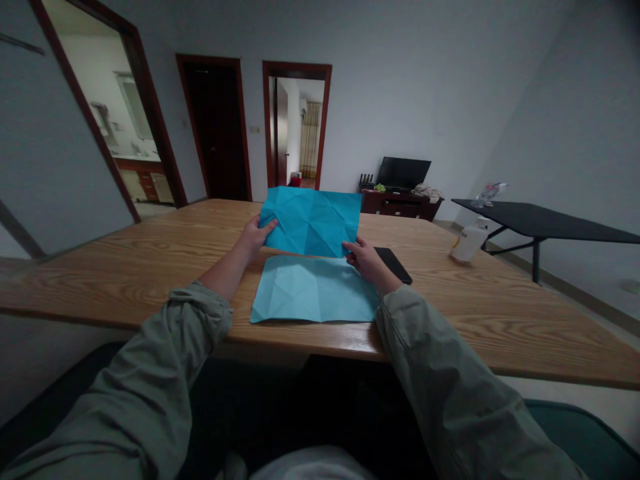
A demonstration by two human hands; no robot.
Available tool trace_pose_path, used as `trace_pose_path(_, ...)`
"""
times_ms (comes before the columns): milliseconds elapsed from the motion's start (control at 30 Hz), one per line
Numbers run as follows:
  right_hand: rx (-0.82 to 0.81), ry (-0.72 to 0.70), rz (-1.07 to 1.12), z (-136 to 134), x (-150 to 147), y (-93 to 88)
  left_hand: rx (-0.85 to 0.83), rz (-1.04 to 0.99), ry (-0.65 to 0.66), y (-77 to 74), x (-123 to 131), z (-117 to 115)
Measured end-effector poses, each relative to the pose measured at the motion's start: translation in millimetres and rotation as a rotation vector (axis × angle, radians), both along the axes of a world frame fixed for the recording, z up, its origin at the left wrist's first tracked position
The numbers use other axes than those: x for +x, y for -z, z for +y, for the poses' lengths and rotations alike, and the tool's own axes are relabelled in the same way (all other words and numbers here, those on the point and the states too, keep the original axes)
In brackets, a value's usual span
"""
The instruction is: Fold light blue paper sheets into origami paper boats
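Observation:
Both my hands hold up a bright blue sheet of paper [311,220] that is marked with many crossing creases. My left hand [257,235] pinches its left edge, thumb on the near face. At the lower right corner my right hand [364,257] grips it between thumb and fingers. Below it, a paler blue creased sheet of paper [313,290] lies on the wooden table [200,240] near the front edge. My right forearm and sleeve pass over that sheet's right side.
A dark flat rectangular object [395,265] lies just beyond my right wrist. Farther right on the table stands a white bottle [470,241]. A black table [545,220] stands beyond at the right, and a television [404,173] sits on a cabinet against the back wall.

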State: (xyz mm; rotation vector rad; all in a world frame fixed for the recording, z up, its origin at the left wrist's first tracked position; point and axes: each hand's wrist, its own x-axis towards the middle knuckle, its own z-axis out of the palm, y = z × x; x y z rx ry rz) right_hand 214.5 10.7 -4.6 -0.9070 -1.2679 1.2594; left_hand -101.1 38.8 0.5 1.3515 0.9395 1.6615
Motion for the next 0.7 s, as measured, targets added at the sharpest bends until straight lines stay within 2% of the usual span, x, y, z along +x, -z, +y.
trace_pose_path(333,0.157,0.275,-0.298,19,14,10.3,0.006,0.262,-0.198,-8.2,-10,-1)
trace_pose_path(567,0.302,0.421,-0.612,23,22,9.9,0.016,0.679,-0.345,-5.0,-21,0)
trace_pose_path(700,0.382,0.481,-0.798,19,21,7.1,-0.044,0.893,-0.389,0.8,-25,1)
